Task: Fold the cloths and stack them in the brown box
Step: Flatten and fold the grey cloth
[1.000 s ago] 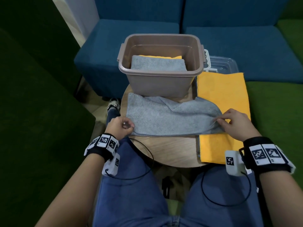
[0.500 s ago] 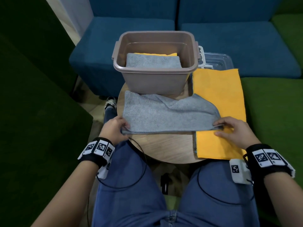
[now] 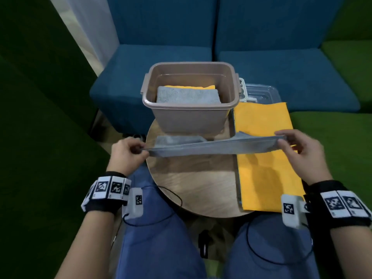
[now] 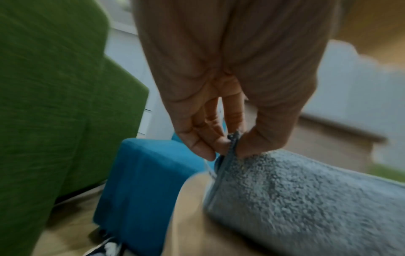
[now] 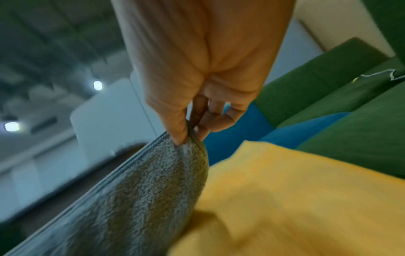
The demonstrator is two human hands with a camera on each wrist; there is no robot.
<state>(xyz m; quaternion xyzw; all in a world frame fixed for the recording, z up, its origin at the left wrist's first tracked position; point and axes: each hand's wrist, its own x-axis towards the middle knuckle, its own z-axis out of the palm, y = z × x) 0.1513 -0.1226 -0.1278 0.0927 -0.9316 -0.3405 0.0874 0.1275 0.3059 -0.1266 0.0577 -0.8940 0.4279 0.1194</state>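
Your left hand (image 3: 128, 153) and right hand (image 3: 298, 150) pinch the grey cloth's (image 3: 211, 148) ends above the table (image 3: 193, 184), before the box (image 3: 189, 101). Only wrist views show thumbs (image 4: 258, 138) pressing its hem.

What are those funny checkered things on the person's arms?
Each bare forearm wears a black wristband ringed with white squares printed in black blocky patterns. A small white box with its own pattern hangs from the left wristband, another from the right, each trailing a thin black cable. No sleeves show.
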